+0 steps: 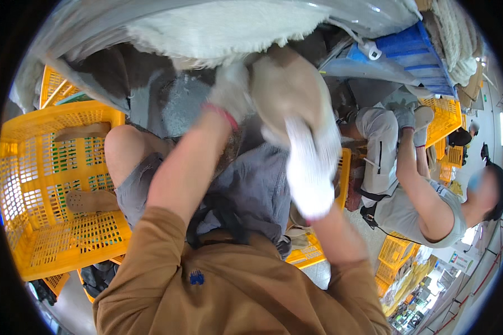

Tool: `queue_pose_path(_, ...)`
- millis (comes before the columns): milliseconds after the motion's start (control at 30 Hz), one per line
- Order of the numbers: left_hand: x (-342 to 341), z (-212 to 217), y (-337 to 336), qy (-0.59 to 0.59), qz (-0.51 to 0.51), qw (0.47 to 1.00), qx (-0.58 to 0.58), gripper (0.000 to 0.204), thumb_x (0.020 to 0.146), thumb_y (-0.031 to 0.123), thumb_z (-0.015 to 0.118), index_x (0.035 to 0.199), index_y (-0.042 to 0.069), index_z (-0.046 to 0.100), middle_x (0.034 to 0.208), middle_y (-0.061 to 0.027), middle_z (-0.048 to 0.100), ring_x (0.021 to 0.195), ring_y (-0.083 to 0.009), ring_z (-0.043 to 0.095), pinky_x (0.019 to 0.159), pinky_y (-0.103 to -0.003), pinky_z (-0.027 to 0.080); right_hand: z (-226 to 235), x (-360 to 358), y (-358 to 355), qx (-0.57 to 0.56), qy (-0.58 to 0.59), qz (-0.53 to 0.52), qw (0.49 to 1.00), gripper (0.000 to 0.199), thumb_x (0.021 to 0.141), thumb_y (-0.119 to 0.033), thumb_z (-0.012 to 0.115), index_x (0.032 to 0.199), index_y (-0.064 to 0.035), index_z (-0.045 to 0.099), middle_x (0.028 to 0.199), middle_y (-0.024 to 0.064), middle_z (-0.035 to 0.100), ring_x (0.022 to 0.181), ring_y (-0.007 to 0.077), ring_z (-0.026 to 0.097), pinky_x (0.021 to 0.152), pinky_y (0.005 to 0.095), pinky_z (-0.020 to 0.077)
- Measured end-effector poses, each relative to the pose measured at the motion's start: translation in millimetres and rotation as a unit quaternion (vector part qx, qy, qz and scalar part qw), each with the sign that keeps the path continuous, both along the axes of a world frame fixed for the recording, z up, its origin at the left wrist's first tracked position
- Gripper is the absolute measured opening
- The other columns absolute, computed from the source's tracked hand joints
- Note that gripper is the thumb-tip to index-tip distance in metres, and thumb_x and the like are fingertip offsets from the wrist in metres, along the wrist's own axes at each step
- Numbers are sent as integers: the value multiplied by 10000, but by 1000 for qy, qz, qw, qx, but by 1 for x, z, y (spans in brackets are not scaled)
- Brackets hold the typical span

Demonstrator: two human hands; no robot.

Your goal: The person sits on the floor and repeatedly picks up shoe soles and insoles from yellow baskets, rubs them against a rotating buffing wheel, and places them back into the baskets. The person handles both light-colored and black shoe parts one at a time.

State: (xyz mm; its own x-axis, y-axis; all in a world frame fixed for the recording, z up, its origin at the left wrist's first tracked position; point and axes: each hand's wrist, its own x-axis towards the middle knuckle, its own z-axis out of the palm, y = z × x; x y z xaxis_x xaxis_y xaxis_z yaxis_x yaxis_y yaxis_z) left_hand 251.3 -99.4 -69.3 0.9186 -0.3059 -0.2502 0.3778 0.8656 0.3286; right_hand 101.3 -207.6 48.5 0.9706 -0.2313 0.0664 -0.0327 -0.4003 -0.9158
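A beige rounded shoe [290,89], smeared by motion, is held up below a fluffy white buffing wheel [229,33]. My right hand [310,173], in a white glove, closes round its near end. On the shoe's left side is my left hand [232,92], closed at its edge, in a greyish glove with a red cuff; its fingertips are hidden behind the shoe and under the wheel's fringe. The shoe's top end reaches close to the wheel; whether they touch is too blurred to tell.
A yellow basket [67,251] at my left holds brown shoe pieces [89,201], one with small holes. Another yellow basket [307,257] stands by my right leg. A grey metal hood [89,33] arches over the wheel. Close on the right sits a co-worker [413,206] with gloved hands.
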Motion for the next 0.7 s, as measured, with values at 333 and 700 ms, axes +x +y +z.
queue_pose_path(333, -55, 12, 132, -165, -182, 706, 664, 778, 973, 400, 801, 1505, -102, 536, 1392, -201, 687, 1223, -301, 683, 1049, -428, 563, -46, 132, 8, 70, -84, 59, 992, 293, 941, -231, 632, 912, 34, 755, 817, 263, 748, 868, 395, 759, 840, 460, 604)
queue_pose_path(700, 28, -37, -22, 53, -18, 989, 141, 477, 1077, 306, 689, 1433, -6, 628, 1344, -143, 710, 1216, -286, 678, 1062, -414, 545, -34, 64, -33, -174, -159, -8, 972, 832, 802, -217, 787, 1500, 136, 503, 1431, 339, 632, 1347, 448, 636, 1180, 436, 482)
